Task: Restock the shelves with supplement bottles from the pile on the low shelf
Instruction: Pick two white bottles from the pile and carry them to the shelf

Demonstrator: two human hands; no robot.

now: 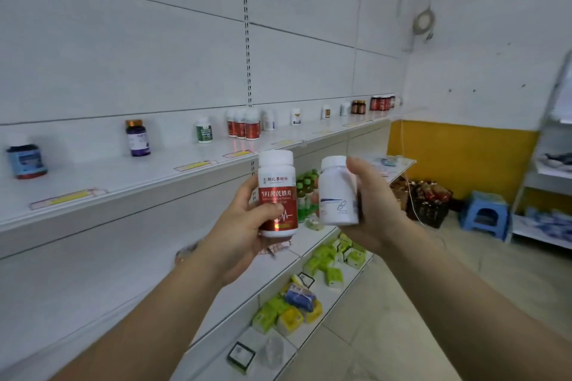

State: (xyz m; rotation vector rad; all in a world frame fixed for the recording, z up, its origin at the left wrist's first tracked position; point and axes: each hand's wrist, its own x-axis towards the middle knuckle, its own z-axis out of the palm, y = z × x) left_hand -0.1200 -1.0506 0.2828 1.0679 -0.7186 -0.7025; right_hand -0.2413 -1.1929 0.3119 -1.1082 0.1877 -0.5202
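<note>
At the centre of the frame the left hand (238, 226) grips a red bottle (277, 195), fingers curled behind it and the thumb laid across its red label, the white cap up. Just right of it the right hand (376, 204) holds a white bottle (337, 192) upright, thumb on the near side and fingers wrapped round the far side. The two bottles stand side by side, close but apart (green bottles (306, 187) show through the gap between them). Behind them the long shelf (130, 182) runs from lower left to the right of centre, bearing spaced bottles: a blue jar (26, 161) at far left, a purple bottle (138, 138), a green-labelled bottle (204, 130), three red-labelled bottles (244, 124) together, then small white ones and dark jars (379, 102) farther right. Yellow price tags (66, 198) line its front edge. On the low shelf (278, 346) in the lower centre lie green and yellow boxes (325, 266) in a loose pile. At lower right stands a blue stool (486, 215) beside a dark crate (428, 204), against a yellow wall band (464, 158).
</note>
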